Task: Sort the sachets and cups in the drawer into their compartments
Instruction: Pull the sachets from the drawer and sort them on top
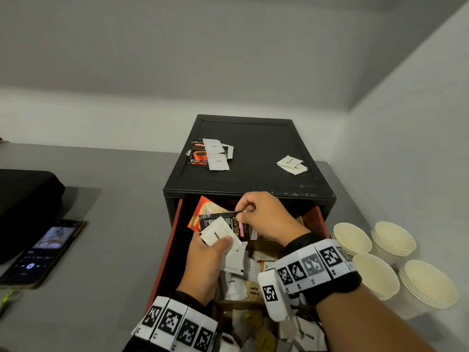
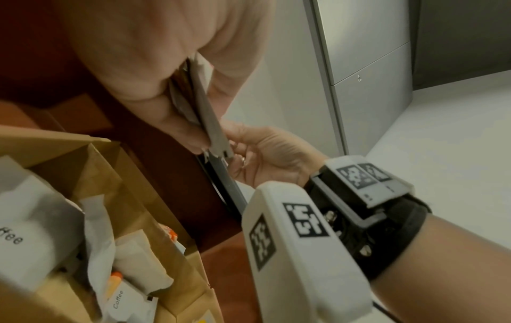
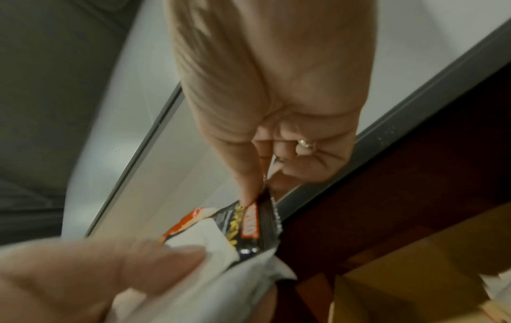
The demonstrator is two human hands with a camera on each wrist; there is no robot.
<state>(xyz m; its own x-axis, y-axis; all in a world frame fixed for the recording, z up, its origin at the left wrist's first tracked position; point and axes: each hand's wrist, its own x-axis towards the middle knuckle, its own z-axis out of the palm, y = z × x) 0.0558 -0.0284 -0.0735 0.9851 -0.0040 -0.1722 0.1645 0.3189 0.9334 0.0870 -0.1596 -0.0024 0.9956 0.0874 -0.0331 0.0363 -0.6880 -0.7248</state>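
The red drawer (image 1: 166, 250) stands pulled out of a black cabinet (image 1: 253, 179), and loose sachets fill its brown paper compartments (image 2: 132, 196). Over it, my left hand (image 1: 219, 246) grips a fan of sachets: a white sachet (image 1: 218, 233) in front, a black coffee sachet (image 1: 234, 222) behind it, and an orange sachet (image 1: 205, 212) at the back. My right hand (image 1: 242, 212) pinches the black sachet's (image 3: 249, 227) top edge between thumb and fingers. Several stacks of paper cups (image 1: 351, 237) stand on the counter to the drawer's right.
On the cabinet top lie a pile of black and white sachets (image 1: 210, 154) and two white sachets (image 1: 291, 165). A phone (image 1: 43, 252) with a lit screen and a black bag (image 1: 25, 199) lie on the grey counter to the left. Walls close in behind and to the right.
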